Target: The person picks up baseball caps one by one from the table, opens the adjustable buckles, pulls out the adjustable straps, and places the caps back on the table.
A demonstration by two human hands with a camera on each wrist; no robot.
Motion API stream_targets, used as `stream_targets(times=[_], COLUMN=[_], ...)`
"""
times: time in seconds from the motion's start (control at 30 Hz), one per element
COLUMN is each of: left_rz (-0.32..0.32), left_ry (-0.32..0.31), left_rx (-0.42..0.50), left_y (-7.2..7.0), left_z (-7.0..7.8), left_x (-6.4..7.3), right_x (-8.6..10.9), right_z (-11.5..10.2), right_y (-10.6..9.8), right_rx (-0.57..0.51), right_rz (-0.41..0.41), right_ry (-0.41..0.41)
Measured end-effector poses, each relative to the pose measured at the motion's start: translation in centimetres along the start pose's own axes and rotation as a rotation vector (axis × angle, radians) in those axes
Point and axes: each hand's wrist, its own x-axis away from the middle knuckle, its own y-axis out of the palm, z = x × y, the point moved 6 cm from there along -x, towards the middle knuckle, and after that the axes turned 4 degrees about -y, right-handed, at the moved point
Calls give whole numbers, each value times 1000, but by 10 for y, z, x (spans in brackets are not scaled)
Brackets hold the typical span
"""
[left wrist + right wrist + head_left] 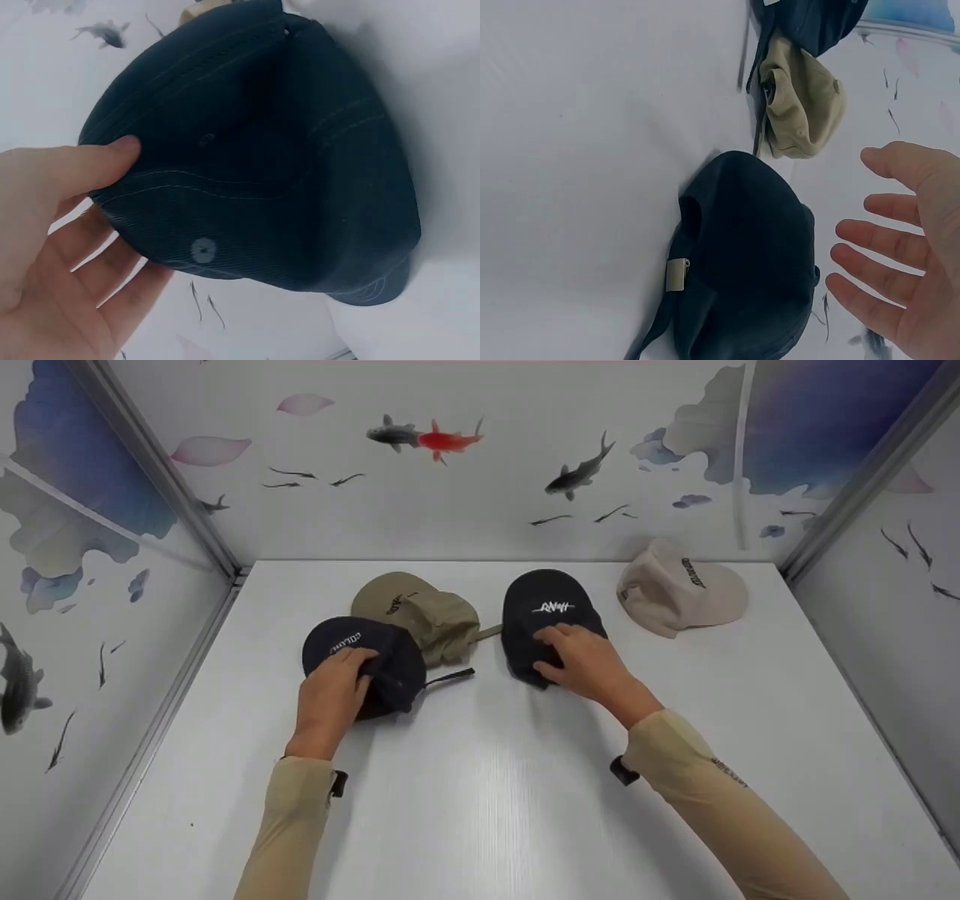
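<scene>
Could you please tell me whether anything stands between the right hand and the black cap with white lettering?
Nothing visible does: in the right wrist view only an open gap separates the right hand from the black cap. The khaki cap lies to the black cap's left, outside that gap.

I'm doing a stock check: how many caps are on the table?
4: a navy cap pinched by the left hand, an olive cap behind it, a black cap under the right hand, and a pale cap at back right.
</scene>
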Motion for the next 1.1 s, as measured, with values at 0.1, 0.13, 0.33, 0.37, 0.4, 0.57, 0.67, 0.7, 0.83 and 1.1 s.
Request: stream_targets(times=[0.1, 0.13, 0.33, 0.37, 0.4, 0.57, 0.67, 0.7, 0.83, 1.1], left_rz=[62, 80, 170, 183, 193, 213, 200, 195, 181, 133], left_ry=[-15, -21, -24, -19, -14, 10, 20, 24, 51, 115], left_rx=[26, 33, 71, 77, 81, 101, 121, 128, 154, 166], left_y=[-11, -14, -36, -40, -43, -56, -60, -61, -63, -59], left_z=[-2, -3, -3, -2, -1, 8, 15, 18, 30, 56], left_x=[-2, -2, -3, -3, -3, -1, 1, 1, 3, 4], right_x=[-1, -2, -4, -4, -4, -5, -6, -6, -5, -2], right_z=[-3, -4, -13, -16, -18, -31, -41, -44, -60, -85], right_y=[-2, -3, -9, -10, -11, -15, -18, -19, -23, -20], right_rx=[-11, -13, -18, -20, -25, -36, -33, -33, -34, -76], right_rz=[-1, -3, 7, 8, 8, 13, 19, 23, 54, 52], right_ry=[3, 5, -12, -17, -24, -54, -83, -97, -166, -317])
